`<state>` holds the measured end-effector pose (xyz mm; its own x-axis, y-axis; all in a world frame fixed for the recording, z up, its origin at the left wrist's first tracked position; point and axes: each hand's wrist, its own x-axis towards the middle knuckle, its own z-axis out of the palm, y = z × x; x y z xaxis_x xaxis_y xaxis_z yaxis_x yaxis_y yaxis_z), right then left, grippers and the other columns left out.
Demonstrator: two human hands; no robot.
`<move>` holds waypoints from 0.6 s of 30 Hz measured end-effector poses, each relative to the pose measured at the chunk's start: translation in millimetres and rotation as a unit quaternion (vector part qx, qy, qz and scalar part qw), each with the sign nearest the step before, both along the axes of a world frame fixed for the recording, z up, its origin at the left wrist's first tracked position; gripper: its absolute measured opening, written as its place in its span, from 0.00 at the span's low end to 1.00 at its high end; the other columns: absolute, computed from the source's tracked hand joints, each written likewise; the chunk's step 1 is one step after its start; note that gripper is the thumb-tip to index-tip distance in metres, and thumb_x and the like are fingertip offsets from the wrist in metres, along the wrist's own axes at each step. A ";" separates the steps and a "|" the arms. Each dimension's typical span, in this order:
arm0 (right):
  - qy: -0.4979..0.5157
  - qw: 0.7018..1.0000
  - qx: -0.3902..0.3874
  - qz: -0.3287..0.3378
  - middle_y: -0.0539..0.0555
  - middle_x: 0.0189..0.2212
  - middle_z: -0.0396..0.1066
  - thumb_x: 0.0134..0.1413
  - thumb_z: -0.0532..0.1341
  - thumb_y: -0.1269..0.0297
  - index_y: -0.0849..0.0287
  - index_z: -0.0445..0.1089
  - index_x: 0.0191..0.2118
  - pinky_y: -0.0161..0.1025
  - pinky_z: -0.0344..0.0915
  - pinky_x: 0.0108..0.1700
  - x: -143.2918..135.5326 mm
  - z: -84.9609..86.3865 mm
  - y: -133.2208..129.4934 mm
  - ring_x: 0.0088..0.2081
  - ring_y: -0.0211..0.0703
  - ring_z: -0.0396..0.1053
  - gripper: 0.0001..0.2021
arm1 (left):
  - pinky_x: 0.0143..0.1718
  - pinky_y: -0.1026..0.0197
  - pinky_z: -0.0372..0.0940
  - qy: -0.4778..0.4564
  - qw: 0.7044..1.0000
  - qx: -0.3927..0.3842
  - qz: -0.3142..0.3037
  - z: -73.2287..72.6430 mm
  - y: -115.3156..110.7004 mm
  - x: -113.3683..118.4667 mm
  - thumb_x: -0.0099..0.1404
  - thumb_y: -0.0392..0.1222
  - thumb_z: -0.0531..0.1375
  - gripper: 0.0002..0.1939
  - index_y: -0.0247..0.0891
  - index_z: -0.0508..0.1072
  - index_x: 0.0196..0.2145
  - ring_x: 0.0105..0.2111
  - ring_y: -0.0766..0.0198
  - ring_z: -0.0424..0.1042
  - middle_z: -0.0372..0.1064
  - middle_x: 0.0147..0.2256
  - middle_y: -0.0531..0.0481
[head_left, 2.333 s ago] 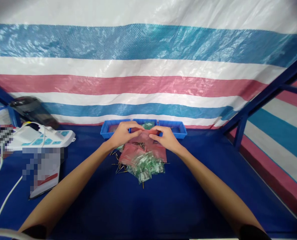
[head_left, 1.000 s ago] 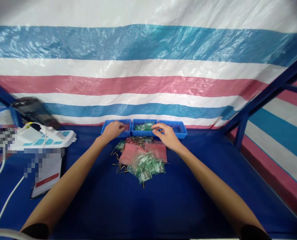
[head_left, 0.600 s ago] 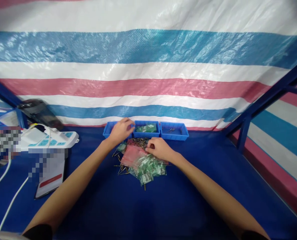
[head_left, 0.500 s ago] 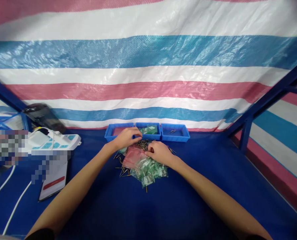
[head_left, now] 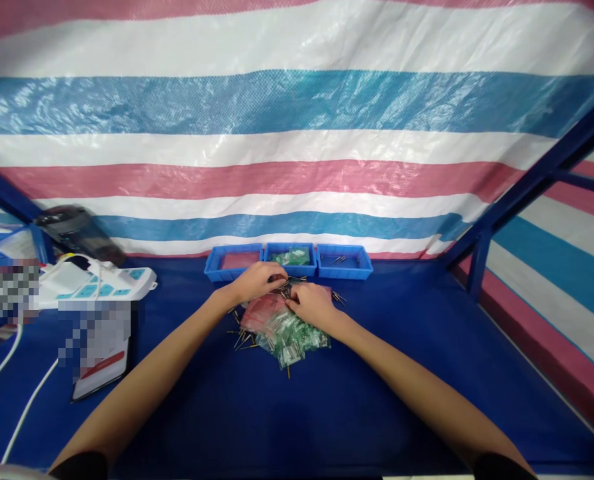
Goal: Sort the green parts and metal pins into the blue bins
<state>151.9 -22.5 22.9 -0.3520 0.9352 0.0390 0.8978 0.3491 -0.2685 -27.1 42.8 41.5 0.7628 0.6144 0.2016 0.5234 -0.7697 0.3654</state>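
Note:
Both my hands are over a pile of small bags and thin metal bits on the blue table. My left hand (head_left: 259, 281) is at the back left of the pile, its fingers curled over the loose bits (head_left: 283, 289); what they hold, if anything, is hidden. Close beside it, my right hand (head_left: 311, 303) has its fingers bent together at the pile; its fingertips are too small to read. Pink bags (head_left: 263, 311) lie at the pile's left, green-tinted bags (head_left: 297, 337) at the front. More bits stick out on both sides.
Behind the pile stand three blue trays: the left (head_left: 234, 259) with pink bags, the middle (head_left: 291, 257) with green bags, the right (head_left: 344, 261) with a few bits. A power strip (head_left: 127, 285), phone (head_left: 104, 370) and dark bottle (head_left: 79, 230) are at the left.
My left hand has moved right and slightly down, closer to my right hand, and sits lower over the loose bits. The whole view has shifted a little.

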 end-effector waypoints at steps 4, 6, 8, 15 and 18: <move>-0.012 1.000 -0.009 -0.004 0.56 0.33 0.76 0.58 0.56 0.65 0.58 0.74 0.33 0.37 0.62 0.34 0.4 0.3 0.1 0.36 0.47 0.73 0.09 | 0.37 0.62 0.61 -0.002 1.000 0.016 -0.006 3.4 -4.2 1.5 0.68 0.42 0.52 0.13 0.36 0.75 0.38 0.34 0.63 0.70 0.72 0.36 0.46; -0.018 1.000 -0.005 -0.003 0.57 0.34 0.76 0.58 0.55 0.66 0.58 0.74 0.34 0.37 0.62 0.35 0.1 0.1 0.0 0.37 0.47 0.74 0.09 | 0.38 0.62 0.61 -0.012 1.000 0.014 -0.009 5.6 -5.4 2.0 0.68 0.42 0.52 0.13 0.36 0.75 0.38 0.35 0.63 0.70 0.72 0.36 0.47; -0.024 1.000 0.000 0.000 0.58 0.36 0.76 0.58 0.55 0.67 0.59 0.73 0.35 0.37 0.62 0.36 -0.2 -0.5 0.0 0.37 0.48 0.74 0.09 | 0.38 0.61 0.61 -0.019 1.000 0.009 -0.009 8.0 -5.7 2.3 0.68 0.42 0.52 0.13 0.37 0.75 0.38 0.35 0.62 0.70 0.73 0.36 0.47; -0.029 0.999 0.014 -0.005 0.59 0.41 0.74 0.58 0.54 0.67 0.60 0.71 0.40 0.39 0.64 0.38 -0.9 -3.3 -1.7 0.40 0.49 0.73 0.10 | 0.40 0.60 0.62 -0.022 1.000 -0.003 0.005 10.5 -4.6 1.7 0.68 0.41 0.53 0.12 0.36 0.75 0.38 0.36 0.62 0.71 0.73 0.37 0.46; -0.041 0.999 0.017 -0.011 0.60 0.42 0.73 0.59 0.54 0.65 0.62 0.71 0.42 0.39 0.65 0.38 -2.1 -2.7 -3.4 0.40 0.50 0.73 0.11 | 0.39 0.61 0.62 -0.028 1.000 0.002 0.004 9.1 -4.8 2.0 0.68 0.41 0.52 0.12 0.36 0.75 0.38 0.36 0.62 0.71 0.74 0.36 0.46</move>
<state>149.8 -25.8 20.2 -0.3354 0.9411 0.0424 0.9236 0.3374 -0.1820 -25.2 37.9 50.6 0.7452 0.6196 0.2466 0.5082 -0.7670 0.3917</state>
